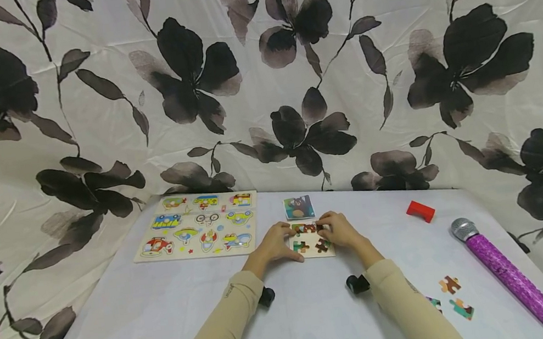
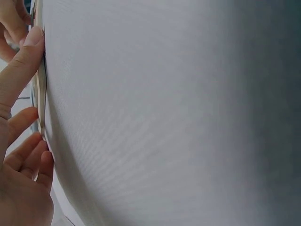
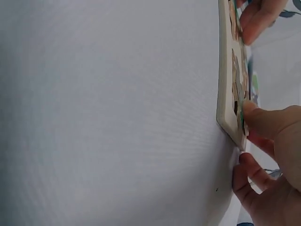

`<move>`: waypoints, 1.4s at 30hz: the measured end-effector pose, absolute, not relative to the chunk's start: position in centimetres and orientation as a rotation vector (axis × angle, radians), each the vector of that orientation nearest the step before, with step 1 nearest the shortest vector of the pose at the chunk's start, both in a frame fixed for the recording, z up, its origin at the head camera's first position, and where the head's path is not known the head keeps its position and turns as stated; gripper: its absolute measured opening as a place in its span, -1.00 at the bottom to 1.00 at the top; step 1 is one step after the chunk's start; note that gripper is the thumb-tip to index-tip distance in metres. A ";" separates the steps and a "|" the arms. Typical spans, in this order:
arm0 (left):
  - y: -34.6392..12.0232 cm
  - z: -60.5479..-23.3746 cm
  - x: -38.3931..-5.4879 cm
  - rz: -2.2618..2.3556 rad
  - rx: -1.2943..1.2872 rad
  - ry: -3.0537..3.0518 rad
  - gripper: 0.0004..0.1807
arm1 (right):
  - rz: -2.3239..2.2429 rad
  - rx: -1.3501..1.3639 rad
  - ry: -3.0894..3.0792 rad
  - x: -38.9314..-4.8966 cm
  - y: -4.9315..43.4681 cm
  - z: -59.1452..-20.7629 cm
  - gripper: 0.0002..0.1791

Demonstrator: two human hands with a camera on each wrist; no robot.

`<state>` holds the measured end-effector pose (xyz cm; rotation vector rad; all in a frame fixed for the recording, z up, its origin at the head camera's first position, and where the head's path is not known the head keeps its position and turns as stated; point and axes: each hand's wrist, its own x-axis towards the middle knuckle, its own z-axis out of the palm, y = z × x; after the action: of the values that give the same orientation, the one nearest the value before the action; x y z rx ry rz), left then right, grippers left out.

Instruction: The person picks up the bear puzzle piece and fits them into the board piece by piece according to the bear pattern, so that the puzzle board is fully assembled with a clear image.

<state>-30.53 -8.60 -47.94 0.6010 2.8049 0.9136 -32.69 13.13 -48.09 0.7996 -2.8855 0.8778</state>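
A small wooden jigsaw board [image 1: 313,255] lies on the table, with several jigsaw pieces [image 1: 302,246] on it. My left hand [image 1: 276,244] grips the board's left side, thumb at the near edge and fingers toward the far corner. In the left wrist view, the left thumb [image 2: 29,52] lies along the board's edge. At the far right corner my right hand [image 1: 340,231] pinches a jigsaw piece; the right wrist view shows the thumb on this piece [image 3: 244,125], close over the board [image 3: 225,94]. Right behind the board is a bear picture card [image 1: 298,207].
A larger vehicle puzzle board [image 1: 196,232] lies to the left. On the right are a red block [image 1: 421,211], a purple glittery microphone [image 1: 505,269] and loose jigsaw pieces [image 1: 450,284], one partly behind the right sleeve. A floral cloth [image 1: 252,83] hangs behind the table.
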 end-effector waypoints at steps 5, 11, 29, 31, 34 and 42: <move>-8.6 -48.0 -30.6 0.914 0.603 2.809 -0.20 | 0.779 0.826 -2.907 -32.9 12.9 -48.0 -0.69; -8.6 -48.1 -30.6 0.914 0.601 2.814 -0.20 | 0.817 0.833 -2.877 -32.8 13.3 -48.2 -0.69; -8.5 -48.1 -30.7 0.918 0.601 2.811 -0.21 | 0.807 0.825 -2.849 -32.9 13.0 -48.4 -0.73; -8.5 -48.1 -30.7 0.927 0.600 2.804 -0.21 | 0.871 0.799 -2.835 -32.8 13.1 -48.4 -0.73; -8.4 -48.1 -30.6 0.927 0.594 2.801 -0.20 | 0.918 0.776 -2.823 -32.9 13.3 -48.6 -0.73; -8.6 -48.1 -30.7 0.904 0.604 2.813 -0.19 | 0.786 0.782 -2.863 -33.2 12.9 -48.6 -0.74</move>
<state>-30.72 -8.58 -48.09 0.6045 2.8126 0.9043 -33.18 12.88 -48.56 0.7823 -2.8633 0.7858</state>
